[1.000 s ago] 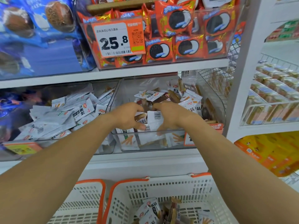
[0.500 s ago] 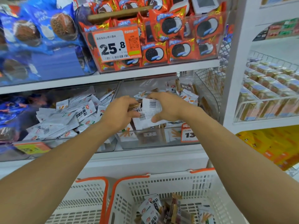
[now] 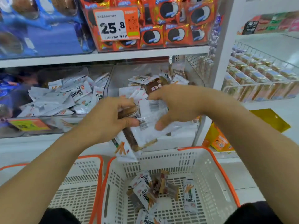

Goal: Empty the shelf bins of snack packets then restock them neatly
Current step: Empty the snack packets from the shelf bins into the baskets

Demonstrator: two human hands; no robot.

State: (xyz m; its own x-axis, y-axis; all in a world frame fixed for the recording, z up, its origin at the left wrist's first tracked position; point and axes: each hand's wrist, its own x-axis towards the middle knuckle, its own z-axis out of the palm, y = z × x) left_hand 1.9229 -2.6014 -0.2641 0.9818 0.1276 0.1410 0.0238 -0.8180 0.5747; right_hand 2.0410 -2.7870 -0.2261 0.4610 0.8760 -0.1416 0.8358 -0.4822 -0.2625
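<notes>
Both hands are holding a bundle of packets [image 3: 145,126] in front of the right bin [image 3: 186,131], above the right basket [image 3: 215,167]. The left hand [image 3: 103,120] is gripping the bundle from the left, thumb lying across a barcode and fingers curling over the top. The right hand [image 3: 178,104] is gripping it from the right, thumb pressing the white wrapper from below and fingers curling over the upper edge. The bundle is mixing white and brown packets; one white packet is hanging down at its lower left edge. More packets are lying in the right bin behind the hands, and the left bin [image 3: 53,125] is holding a heap of white packets [image 3: 64,97]. Several packets are lying loose on the floor of the right basket. The left basket [image 3: 90,168] is sitting just beside it. A price tag [image 3: 116,24] reading 25.8 is hanging on the upper bin [image 3: 161,41].
</notes>
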